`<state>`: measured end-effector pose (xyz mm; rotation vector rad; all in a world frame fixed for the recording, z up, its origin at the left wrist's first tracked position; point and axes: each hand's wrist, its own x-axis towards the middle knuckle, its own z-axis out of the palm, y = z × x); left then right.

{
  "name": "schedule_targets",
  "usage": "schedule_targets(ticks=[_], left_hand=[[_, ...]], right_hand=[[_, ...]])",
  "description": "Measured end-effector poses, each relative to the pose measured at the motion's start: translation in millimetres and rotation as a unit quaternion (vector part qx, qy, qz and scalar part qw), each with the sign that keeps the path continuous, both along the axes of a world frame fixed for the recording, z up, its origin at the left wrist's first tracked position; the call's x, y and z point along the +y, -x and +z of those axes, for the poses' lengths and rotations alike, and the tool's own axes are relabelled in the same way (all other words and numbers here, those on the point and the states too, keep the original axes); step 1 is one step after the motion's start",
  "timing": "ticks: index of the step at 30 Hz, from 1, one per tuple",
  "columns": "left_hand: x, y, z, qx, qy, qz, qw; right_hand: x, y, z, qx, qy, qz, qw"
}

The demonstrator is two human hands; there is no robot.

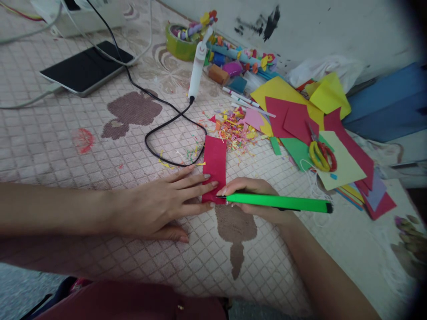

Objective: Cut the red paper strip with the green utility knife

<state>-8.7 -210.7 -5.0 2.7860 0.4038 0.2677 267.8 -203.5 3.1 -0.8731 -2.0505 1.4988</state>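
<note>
A strip of red paper (214, 155) lies flat on the patterned tablecloth. My left hand (160, 200) rests palm down with fingers spread, its fingertips pressing on the strip's near part. From the right, my right hand (255, 191) grips a bright green marker pen (283, 202), held almost level. The pen's dark tip is at the strip's lower end, close to my left fingertips; whether it touches the paper I cannot tell. Beyond the strip is a heap of small coloured paper scraps (235, 131).
A white glue gun (198, 66) stands behind, its black cord (150, 133) looping near the strip. Scissors (322, 155) lie on coloured paper sheets (283, 111) at right. A tablet (88, 66) is at far left, a tape roll (182, 42) at the back.
</note>
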Motion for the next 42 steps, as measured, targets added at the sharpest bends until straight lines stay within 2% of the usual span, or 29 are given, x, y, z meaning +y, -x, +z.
schedule_targets(ticks=[20, 35, 42], left_hand=[[-0.7, 0.1, -1.0, -0.005, -0.003, 0.002, 1.000], [-1.7, 1.0, -2.6, -0.008, -0.006, 0.006, 1.000], [-0.3, 1.1, 0.1, -0.006, 0.006, 0.001, 1.000]], right_hand=[[0.2, -0.3, -0.6, 0.013, 0.027, 0.007, 1.000], [-8.4, 3.2, 3.8, -0.020, -0.009, -0.027, 0.999], [-7.8, 1.2, 1.8, -0.012, 0.002, -0.027, 1.000]])
